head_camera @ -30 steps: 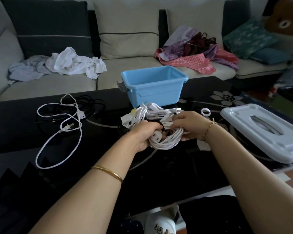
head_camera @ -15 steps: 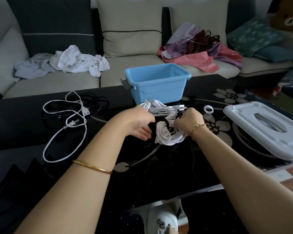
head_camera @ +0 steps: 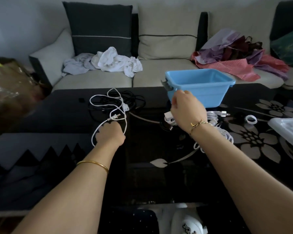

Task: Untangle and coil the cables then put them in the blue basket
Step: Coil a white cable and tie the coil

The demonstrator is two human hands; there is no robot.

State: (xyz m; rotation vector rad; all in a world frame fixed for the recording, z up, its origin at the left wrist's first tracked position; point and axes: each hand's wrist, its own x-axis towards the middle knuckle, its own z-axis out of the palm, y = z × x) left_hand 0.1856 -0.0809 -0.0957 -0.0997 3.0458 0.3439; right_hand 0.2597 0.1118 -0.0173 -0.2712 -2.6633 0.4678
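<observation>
Cables are lying in three lots on the black flower-patterned desk: one loose white cable sprawling in open loops at the left, one tangle of black cable lying beneath and behind it, and one white bundle sitting at the right with several plugs sticking out. The left hand is resting knuckles-up on the desk, its fingers curling round the white cable just short of its two-pin plug. The right hand is hovering over the white bundle, fingers hanging loosely bent with nothing showing in them; it is overlapping the front wall of the one blue basket, and whether it is touching that wall cannot be told. The basket is standing at the far edge of the desk, just behind the bundle, with no cable showing inside it. One white ring is lying to the right of the bundle, and one pale lid is jutting in at the right edge. Each forearm is wearing one gold bracelet. Behind the desk a sofa is carrying two heaps of clothing, one white and one red and purple.
</observation>
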